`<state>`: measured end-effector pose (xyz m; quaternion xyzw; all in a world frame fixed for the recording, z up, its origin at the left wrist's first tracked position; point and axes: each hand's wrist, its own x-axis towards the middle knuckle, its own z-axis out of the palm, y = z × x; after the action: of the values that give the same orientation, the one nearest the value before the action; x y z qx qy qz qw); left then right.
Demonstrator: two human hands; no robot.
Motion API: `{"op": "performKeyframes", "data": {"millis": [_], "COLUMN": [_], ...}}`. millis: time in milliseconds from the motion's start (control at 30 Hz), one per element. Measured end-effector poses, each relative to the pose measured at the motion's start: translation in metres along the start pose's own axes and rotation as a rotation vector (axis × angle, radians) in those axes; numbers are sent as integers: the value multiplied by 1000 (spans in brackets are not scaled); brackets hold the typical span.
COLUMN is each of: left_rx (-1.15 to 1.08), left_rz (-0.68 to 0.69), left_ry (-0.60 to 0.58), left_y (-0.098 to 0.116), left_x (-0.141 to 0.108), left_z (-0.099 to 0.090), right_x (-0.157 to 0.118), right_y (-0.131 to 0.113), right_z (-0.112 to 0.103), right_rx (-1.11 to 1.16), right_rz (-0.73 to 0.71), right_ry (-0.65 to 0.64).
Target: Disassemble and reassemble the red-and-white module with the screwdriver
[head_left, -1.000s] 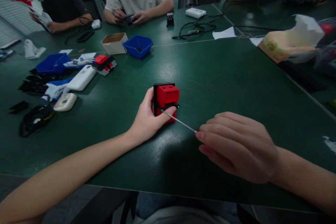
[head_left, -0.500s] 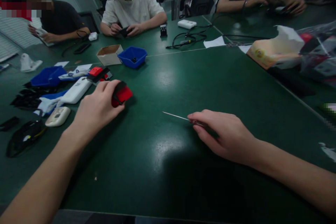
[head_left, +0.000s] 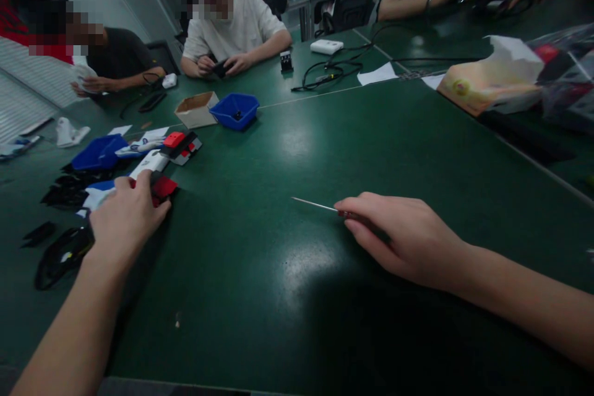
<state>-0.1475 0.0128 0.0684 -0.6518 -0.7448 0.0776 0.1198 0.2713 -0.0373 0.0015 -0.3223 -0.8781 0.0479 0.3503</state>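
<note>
My left hand is closed around a red and black block-like part, low over the left side of the green table. Just beyond its fingers lie a white oblong device and another red and black part. My right hand rests at the right of the table, its fingers wrapped round the dark handle of a screwdriver. The thin metal shaft points left, and nothing touches its tip. The palm hides most of the handle.
A blue bin with small black pieces stands beside an open cardboard box. Gloves, a second blue bin and a coiled black cable crowd the left. Co-workers sit across the table. A tissue box stands right.
My left hand has moved left with the red and black part, toward the pile of items. My right hand keeps the screwdriver almost in place. The view has shifted slightly.
</note>
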Motion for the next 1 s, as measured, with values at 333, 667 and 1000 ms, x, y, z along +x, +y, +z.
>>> {"op": "performKeyframes", "data": {"millis": [333,667,1000], "left_rx": [-72,-52,-254], "left_rz": [-25,-74,39], "left_ry": [-55,-50,-3], "left_y": [13,0,25], "left_x": [-11,-2,100], "left_z": [-8,-2,-28], "right_x": [-4,-5,-4], "right_y": [43,48,48], "right_z": [0,1,0], "right_rx": [-23,57,83], "right_rz": [79,152,172], "right_ry": [2,28,33]}}
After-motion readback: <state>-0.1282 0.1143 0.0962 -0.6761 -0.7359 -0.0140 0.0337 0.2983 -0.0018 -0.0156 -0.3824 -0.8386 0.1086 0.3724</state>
